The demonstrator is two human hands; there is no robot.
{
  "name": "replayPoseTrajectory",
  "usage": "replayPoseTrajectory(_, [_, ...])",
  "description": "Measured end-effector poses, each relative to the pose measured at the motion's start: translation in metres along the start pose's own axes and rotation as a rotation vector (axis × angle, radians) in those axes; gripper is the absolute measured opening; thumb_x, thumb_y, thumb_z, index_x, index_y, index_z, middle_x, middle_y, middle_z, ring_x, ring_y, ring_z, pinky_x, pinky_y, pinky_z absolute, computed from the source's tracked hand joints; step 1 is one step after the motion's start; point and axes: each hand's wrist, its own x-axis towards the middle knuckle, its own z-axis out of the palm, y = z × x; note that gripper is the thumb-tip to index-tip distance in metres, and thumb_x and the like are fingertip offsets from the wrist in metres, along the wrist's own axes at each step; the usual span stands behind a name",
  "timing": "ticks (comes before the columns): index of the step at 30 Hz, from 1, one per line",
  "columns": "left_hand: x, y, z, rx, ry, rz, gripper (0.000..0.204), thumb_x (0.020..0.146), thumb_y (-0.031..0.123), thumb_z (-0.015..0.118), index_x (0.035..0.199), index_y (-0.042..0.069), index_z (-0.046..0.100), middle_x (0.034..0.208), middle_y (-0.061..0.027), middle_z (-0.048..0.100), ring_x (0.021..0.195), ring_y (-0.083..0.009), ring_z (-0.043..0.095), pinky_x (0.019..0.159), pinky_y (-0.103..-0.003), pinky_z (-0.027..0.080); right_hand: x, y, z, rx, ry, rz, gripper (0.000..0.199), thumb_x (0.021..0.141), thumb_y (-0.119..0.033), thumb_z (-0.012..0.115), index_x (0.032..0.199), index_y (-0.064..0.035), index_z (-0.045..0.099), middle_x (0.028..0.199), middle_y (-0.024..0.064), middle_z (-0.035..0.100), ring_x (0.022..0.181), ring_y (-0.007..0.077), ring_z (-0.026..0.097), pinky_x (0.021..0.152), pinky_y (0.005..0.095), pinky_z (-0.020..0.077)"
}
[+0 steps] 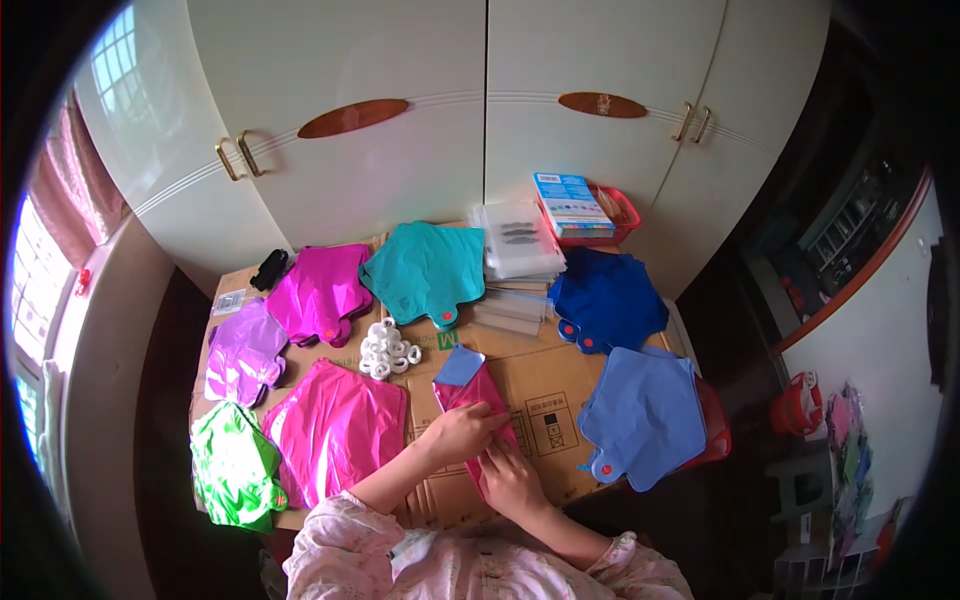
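A narrow folded strip of magenta foil balloon (480,388) lies on the cardboard in front of me, with a light blue foil piece (460,366) showing at its far end. My left hand (462,432) is closed on the strip's middle, fingers pinched at its right edge. Just nearer to me, my right hand (511,481) grips the lower part, its fingers bent against the foil. The strip's near end is partly hidden by my hands. To the left lies a pile of flat pink foil balloons (338,425); to the right, a pile of light blue foil balloons (642,415).
More flat foil balloons lie around: green (236,465), lilac (245,350), purple (318,288), teal (428,268), dark blue (612,295). White ribbon rolls (385,350) are heaped mid-table. Clear plastic bags (520,245) sit by a red basket (625,212) holding a blue box (572,205). A cabinet (400,170) stands behind.
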Motion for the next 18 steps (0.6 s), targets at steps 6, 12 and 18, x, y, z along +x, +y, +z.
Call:
replayPoseTrajectory(6, [0.008,-0.016,0.014,0.109,-0.039,-0.239,0.052,0.078,0.014,0.055,0.128,0.003,0.050,0.083,-0.0163,0.063,0.072,-0.0307,0.064,0.062,-0.041,0.052,0.004,-0.003,-0.007,0.008,-0.002,-0.016,0.040,0.080,-0.012,0.053,0.115,0.0056,0.057,0.123,0.0197,0.055,0.116,0.0330,0.052,0.103,0.0432,0.0398])
replayPoseTrajectory(12, [0.025,-0.022,-0.001,0.089,-0.103,-0.447,0.054,0.081,0.015,0.051,0.134,0.007,0.045,0.077,-0.0199,0.065,0.067,-0.0352,0.065,0.061,-0.046,0.052,0.004,-0.001,-0.008,0.009,-0.017,-0.022,0.042,0.080,-0.012,0.053,0.118,0.0064,0.055,0.125,0.0201,0.054,0.119,0.0329,0.050,0.105,0.0422,0.0383])
replayPoseTrajectory(18, [0.038,-0.021,-0.008,0.081,-0.136,-0.583,0.063,0.082,0.021,0.052,0.141,0.007,0.036,0.077,-0.0235,0.066,0.070,-0.0384,0.067,0.064,-0.046,0.054,0.003,-0.001,-0.008,-0.004,-0.024,-0.021,0.042,0.080,-0.013,0.053,0.118,0.0067,0.055,0.126,0.0200,0.053,0.121,0.0318,0.049,0.106,0.0411,0.0375])
